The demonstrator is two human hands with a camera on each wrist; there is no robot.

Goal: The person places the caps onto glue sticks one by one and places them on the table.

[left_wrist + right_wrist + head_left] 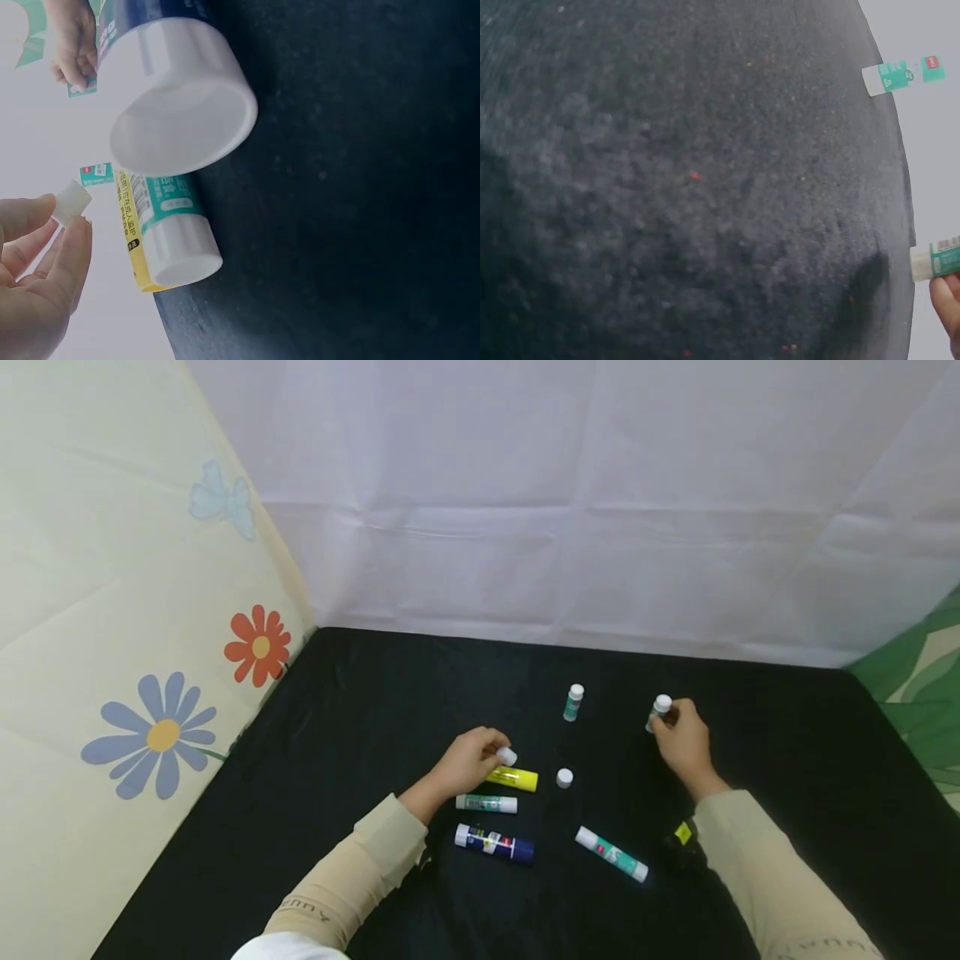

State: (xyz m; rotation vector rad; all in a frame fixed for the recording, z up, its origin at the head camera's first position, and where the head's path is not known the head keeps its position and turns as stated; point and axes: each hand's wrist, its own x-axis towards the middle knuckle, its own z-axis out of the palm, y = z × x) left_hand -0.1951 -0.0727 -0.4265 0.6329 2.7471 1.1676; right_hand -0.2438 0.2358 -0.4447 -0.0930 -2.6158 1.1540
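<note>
My left hand (468, 762) pinches a small white cap (507, 756) between thumb and fingertips, just above a yellow glue stick (517, 778) lying on the table. The left wrist view shows the grip on the cap from the side. Farther back, on the right, my right hand (686, 745) grips a green-and-white glue stick (946, 259) by its sides, and the stick stands upright with its white end on top. Another green-and-white glue stick (573, 702) stands upright to its left. A loose white cap (565, 778) sits on the table between the hands.
Nearer me on the black-covered table (390, 693) lie a green-and-white glue stick (487, 804), a dark blue one (495, 844) and another green-and-white one (612, 854). A yellow tag (683, 833) shows beside the right sleeve. A white cloth wall (570, 527) rises behind the table.
</note>
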